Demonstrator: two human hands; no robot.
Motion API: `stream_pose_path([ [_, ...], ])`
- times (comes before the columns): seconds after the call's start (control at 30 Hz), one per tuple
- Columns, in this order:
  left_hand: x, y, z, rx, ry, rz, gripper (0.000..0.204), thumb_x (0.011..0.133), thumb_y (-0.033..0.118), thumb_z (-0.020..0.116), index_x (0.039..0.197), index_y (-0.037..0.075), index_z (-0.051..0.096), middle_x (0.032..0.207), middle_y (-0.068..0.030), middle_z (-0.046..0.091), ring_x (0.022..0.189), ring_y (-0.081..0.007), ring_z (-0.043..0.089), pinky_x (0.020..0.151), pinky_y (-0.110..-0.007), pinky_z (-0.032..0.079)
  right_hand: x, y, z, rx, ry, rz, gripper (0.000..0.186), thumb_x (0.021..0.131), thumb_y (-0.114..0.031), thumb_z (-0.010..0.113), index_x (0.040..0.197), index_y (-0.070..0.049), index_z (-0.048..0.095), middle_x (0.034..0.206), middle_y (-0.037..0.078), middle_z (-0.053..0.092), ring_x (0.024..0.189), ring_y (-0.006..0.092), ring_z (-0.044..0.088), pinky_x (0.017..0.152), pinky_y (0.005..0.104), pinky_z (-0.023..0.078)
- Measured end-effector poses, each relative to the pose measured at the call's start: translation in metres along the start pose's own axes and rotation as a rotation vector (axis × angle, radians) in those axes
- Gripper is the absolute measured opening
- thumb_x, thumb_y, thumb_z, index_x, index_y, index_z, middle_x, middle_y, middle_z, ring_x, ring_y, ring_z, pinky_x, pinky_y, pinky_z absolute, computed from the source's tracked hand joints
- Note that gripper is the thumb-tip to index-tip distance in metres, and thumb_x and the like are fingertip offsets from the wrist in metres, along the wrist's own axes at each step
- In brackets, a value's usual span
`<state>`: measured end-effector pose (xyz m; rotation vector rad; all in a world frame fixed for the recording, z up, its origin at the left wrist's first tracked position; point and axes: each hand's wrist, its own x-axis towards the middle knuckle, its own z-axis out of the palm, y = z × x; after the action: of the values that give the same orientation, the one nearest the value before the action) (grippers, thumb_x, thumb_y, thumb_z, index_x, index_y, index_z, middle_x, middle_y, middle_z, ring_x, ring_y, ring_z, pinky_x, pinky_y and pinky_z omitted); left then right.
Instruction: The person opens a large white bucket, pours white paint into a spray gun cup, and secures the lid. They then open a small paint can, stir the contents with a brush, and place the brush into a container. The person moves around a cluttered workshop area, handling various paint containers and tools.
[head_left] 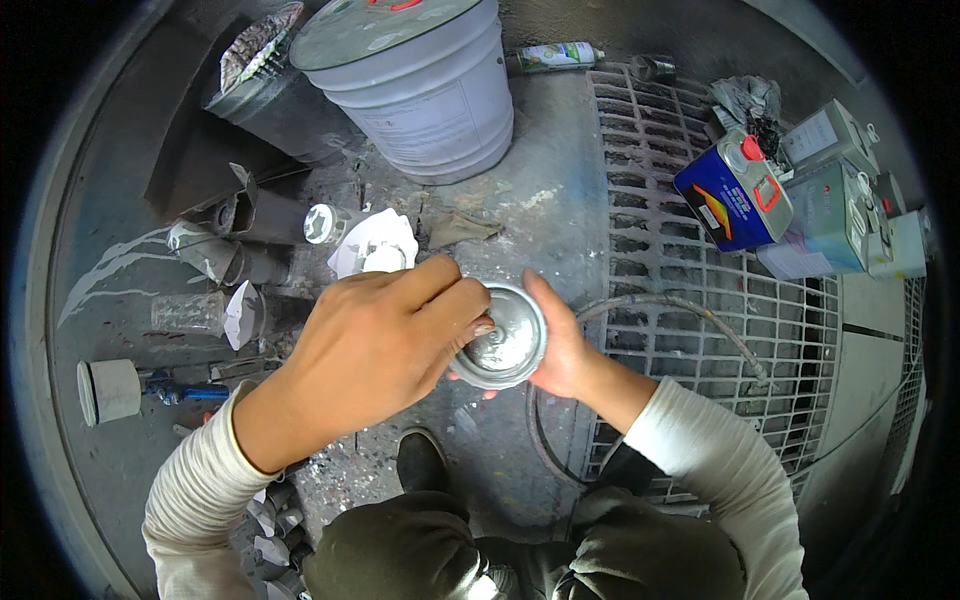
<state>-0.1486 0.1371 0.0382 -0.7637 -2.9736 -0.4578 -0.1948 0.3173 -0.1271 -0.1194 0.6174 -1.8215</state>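
My right hand [560,350] is wrapped round the side of a round silver metal container [505,345], held upright with its ridged, shiny top facing me. My left hand [385,340] is closed at the left edge of that top, with bent fingertips touching it; whether anything small is between them is hidden. Just beyond my hands, a white paper filter or sheet [370,240] lies beside a small cup with a white top [323,225].
A large white bucket [410,120] and grey bucket [265,110] stand at the back. Metal cans [730,195] stand on a grating [675,340] at right, where a hose [700,310] curves. Stained cups [190,312] and a spray gun [180,390] lie at left.
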Motion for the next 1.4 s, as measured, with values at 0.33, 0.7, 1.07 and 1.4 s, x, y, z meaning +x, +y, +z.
stream_pose_path([
  [0.33,-0.019,-0.01,-0.01,0.054,-0.077,-0.138,0.022,0.092,0.008,0.071,0.114,0.008,0.066,0.086,-0.0105,0.065,0.064,-0.0313,0.067,0.055,-0.041,0.052,0.022,-0.004,0.0,0.007,0.029,0.175,0.082,0.102,-0.07,0.024,0.151,-0.008,0.046,0.129,0.023,0.067,0.109,0.0459,0.071,0.065,0.0502,0.065],
  [0.7,-0.016,-0.014,-0.002,-0.31,-0.089,-0.269,0.025,0.094,0.003,0.069,0.118,0.003,0.063,0.107,-0.0167,0.072,0.094,-0.0394,0.071,0.078,-0.044,0.057,0.026,-0.002,-0.007,0.011,0.065,0.077,0.075,0.101,-0.07,0.033,0.142,-0.011,0.055,0.128,0.016,0.068,0.109,0.0358,0.072,0.071,0.057,0.065],
  [1.07,-0.011,-0.016,-0.003,-0.026,-0.015,-0.024,0.03,0.079,0.002,0.07,0.108,0.006,0.06,0.088,-0.011,0.067,0.072,-0.0341,0.07,0.06,-0.043,0.055,0.021,-0.009,-0.003,0.015,0.077,0.057,0.072,0.102,-0.068,0.035,0.141,-0.012,0.057,0.124,0.015,0.07,0.106,0.0347,0.073,0.07,0.0548,0.065],
  [1.4,-0.013,-0.015,0.004,-0.146,0.054,0.031,0.026,0.081,-0.005,0.071,0.104,0.003,0.061,0.085,-0.0116,0.066,0.075,-0.032,0.069,0.065,-0.039,0.054,0.019,0.003,0.001,-0.011,0.134,0.108,0.073,0.101,-0.07,0.037,0.14,-0.012,0.058,0.116,0.012,0.071,0.105,0.0331,0.074,0.071,0.057,0.065],
])
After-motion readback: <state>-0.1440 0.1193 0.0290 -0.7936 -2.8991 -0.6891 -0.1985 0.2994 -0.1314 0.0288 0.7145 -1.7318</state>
